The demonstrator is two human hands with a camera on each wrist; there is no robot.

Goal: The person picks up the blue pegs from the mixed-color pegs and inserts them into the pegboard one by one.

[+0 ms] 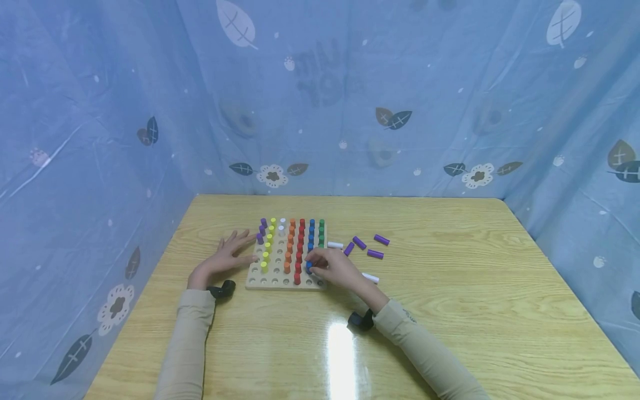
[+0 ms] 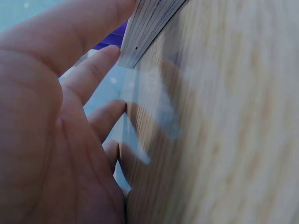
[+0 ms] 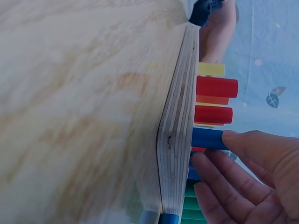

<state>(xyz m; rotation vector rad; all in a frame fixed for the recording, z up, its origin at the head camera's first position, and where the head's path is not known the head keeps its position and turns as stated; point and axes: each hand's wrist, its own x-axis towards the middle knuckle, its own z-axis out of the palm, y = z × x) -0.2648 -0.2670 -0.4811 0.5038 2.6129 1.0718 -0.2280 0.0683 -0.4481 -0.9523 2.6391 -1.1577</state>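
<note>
A wooden pegboard [image 1: 270, 286] lies on the table, with rows of purple, yellow, white, orange, red, blue and green pegs standing in its holes. Near its front right corner, my right hand [image 1: 337, 269] pinches a blue peg [image 3: 208, 138] between thumb and fingers; the peg stands upright at the board's surface. Red pegs [image 3: 217, 87] stand beside it in the right wrist view. At the board's left side my left hand [image 1: 227, 256] is spread, fingers straight, with fingertips right at the board's edge [image 2: 145, 32]. Behind the right hand, part of the green row is hidden.
Loose purple pegs [image 1: 381, 240] and white pegs [image 1: 335, 245] lie on the table right of the board, some close by the right hand. A blue patterned curtain [image 1: 340, 111] surrounds the wooden table [image 1: 450, 289] at the back and sides. Bare holes show along the board's front.
</note>
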